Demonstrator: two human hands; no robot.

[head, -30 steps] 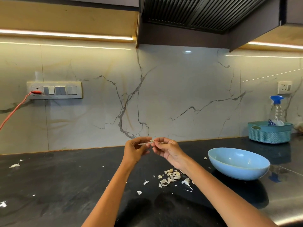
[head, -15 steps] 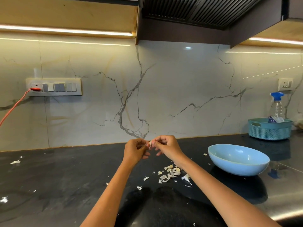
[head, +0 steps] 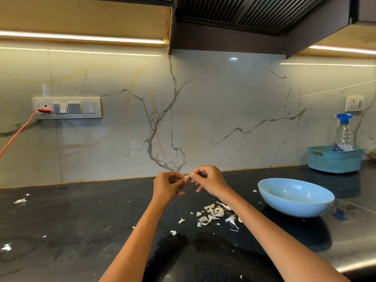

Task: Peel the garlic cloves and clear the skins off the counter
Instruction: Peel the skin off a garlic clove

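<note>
Head view: both hands are raised above the counter (head: 81, 216), meeting in mid-air.
Clove (head: 187, 176): pinched between the two hands, over the counter, well left of the bowl.
Left hand (head: 167, 185): fingers curled, pinching the clove, likely to steady it.
Right hand (head: 209, 181): fingertips clamped on its other end, likely pulling skin.
Skins (head: 215, 215): heaped below the hands, where they probably fall; strays lie far left.
Bowl (head: 296, 197): blue, right of the skins; no contents show.
Basket (head: 334, 159): far right, holds a spray bottle (head: 343, 131).

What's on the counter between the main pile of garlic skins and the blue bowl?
Head view: mostly bare black counter between the skin pile and blue bowl, with only tiny skin flecks.
</note>
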